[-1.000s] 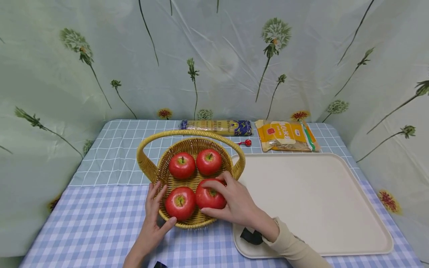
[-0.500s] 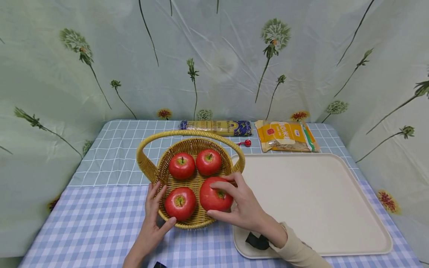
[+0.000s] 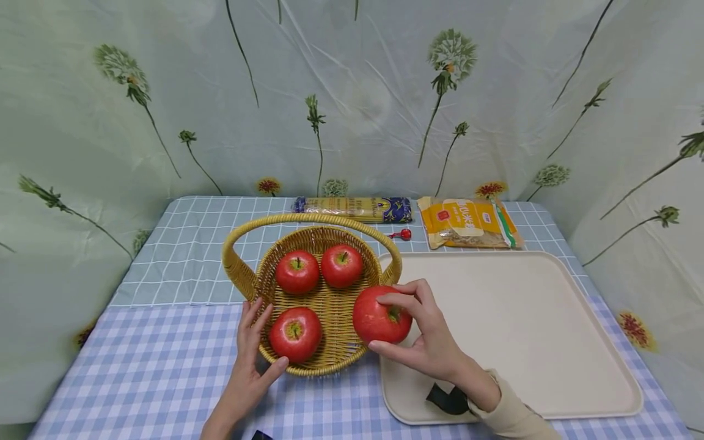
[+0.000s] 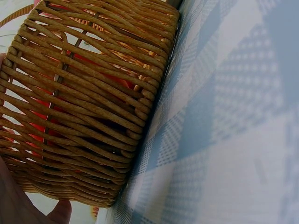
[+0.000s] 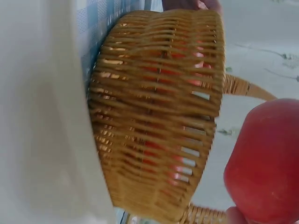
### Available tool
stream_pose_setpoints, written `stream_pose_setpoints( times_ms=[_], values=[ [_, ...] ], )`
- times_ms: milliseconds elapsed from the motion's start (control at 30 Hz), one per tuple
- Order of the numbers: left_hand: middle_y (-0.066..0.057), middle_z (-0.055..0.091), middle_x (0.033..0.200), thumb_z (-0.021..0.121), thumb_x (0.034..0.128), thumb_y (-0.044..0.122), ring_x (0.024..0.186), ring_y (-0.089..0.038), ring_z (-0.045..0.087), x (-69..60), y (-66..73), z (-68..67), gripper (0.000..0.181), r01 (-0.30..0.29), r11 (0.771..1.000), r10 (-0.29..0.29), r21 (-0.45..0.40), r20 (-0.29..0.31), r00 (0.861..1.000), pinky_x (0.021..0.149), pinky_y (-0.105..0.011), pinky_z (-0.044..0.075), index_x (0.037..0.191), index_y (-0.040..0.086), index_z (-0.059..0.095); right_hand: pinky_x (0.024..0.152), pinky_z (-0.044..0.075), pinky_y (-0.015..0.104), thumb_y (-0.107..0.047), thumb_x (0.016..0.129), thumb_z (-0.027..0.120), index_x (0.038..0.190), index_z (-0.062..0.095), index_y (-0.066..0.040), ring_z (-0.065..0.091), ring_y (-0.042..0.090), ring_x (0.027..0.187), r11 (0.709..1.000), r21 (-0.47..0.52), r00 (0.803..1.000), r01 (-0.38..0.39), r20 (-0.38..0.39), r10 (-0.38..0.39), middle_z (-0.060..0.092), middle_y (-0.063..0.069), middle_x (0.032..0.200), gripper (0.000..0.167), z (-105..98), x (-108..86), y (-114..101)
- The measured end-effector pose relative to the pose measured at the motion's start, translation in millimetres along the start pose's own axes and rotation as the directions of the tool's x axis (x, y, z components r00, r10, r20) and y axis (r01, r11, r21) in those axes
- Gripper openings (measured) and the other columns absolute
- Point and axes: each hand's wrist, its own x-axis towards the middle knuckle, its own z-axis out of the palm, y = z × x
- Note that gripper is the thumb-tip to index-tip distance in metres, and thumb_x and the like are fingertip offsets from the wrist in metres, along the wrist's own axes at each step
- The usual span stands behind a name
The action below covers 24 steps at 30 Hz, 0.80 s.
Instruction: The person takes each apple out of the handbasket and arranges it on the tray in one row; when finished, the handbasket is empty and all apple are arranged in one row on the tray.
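Right hand point(image 3: 431, 333) holds a red apple point(image 3: 379, 316) above the right rim of a wicker basket point(image 3: 337, 315)

Fingertips and thumb curl around the apple from its right side, with the stem dimple partly visible beneath them. Over the last second the apple has come up from the near right of the basket floor and moved rightward, leaving bare weave where it sat. Seen from the head, it overlaps the rim; from the right wrist, it stands above the rim with a gap between them. The work at this instant appears to be taking this apple out, with the lift largely done.

Around that bare patch, three other apples stay inside, stems up: a back left apple point(image 3: 297, 272), a back right apple point(image 3: 342, 266) and a near left apple point(image 3: 296, 334). Left hand point(image 3: 249, 357) rests on the basket's left and near rim, fingers extended and thumb spread wide; it has kept its place and seems to steady the basket, which stands upright, its tall handle arching over the back.

To the right lies a pale tray point(image 3: 511, 330), partly under the right forearm. Farther back are a blue-and-yellow packet point(image 3: 352, 209), a small red object point(image 3: 405, 234) and an orange bag point(image 3: 467, 223), all on a checked cloth point(image 3: 148, 366).
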Motion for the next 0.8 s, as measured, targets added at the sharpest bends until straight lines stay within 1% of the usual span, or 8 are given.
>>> stream_pose_setpoints(
  times_ms=[133,300,433,600,800],
  values=[
    [-0.007,0.006,0.155,0.070,0.0778,0.005,0.140,-0.031,-0.015,-0.1,-0.6,-0.1,0.082,-0.004,1.000,0.004,0.004,-0.002,1.000,0.097,-0.073,0.000,0.148,0.004,0.028,0.077,0.052,0.035,-0.025,0.070,0.084,0.122,0.057,-0.017,0.042,0.024,0.113,1.000,0.010,1.000,-0.012,-0.029,0.012,0.045,0.007,0.117,0.058,-11,-6.8,2],
    [-0.008,0.007,0.155,0.070,0.0775,0.006,0.140,-0.033,-0.015,-0.1,-1.7,0.2,0.082,-0.011,1.000,0.011,0.008,-0.008,1.000,0.098,-0.073,0.000,0.148,0.004,0.028,0.076,0.052,0.032,-0.015,0.063,0.087,0.120,0.058,-0.015,0.042,0.023,0.113,0.999,-0.024,0.997,-0.030,-0.066,0.028,0.047,0.009,0.117,0.064,-24,-15.9,6],
    [-0.008,0.007,0.155,0.070,0.0777,0.006,0.140,-0.033,-0.015,-0.2,-1.4,0.6,0.082,-0.010,1.000,0.010,0.009,-0.008,1.000,0.097,-0.074,0.001,0.148,0.004,0.028,0.075,0.052,0.029,-0.008,0.057,0.088,0.118,0.059,-0.014,0.043,0.022,0.113,0.996,-0.063,0.994,-0.063,-0.095,0.057,0.047,0.008,0.116,0.068,-33,-22.6,12],
    [-0.007,0.006,0.155,0.070,0.0785,0.006,0.140,-0.031,-0.015,0.1,-0.3,0.5,0.081,0.000,1.000,0.000,0.007,-0.006,1.000,0.097,-0.074,0.001,0.148,0.006,0.028,0.076,0.051,0.027,-0.007,0.058,0.089,0.118,0.059,-0.015,0.041,0.020,0.113,0.982,-0.121,0.985,-0.144,-0.113,0.130,0.046,0.005,0.116,0.068,-39,-28.4,23],
    [-0.007,0.007,0.155,0.070,0.0774,0.005,0.140,-0.032,-0.014,-0.1,-0.8,0.4,0.082,0.001,1.000,-0.001,0.006,-0.009,1.000,0.097,-0.074,0.001,0.148,0.006,0.029,0.074,0.052,0.030,-0.012,0.062,0.089,0.117,0.060,-0.018,0.041,0.017,0.109,0.962,-0.166,0.973,-0.217,-0.117,0.199,0.046,0.002,0.112,0.063,-41,-30.7,37]
  ],
)
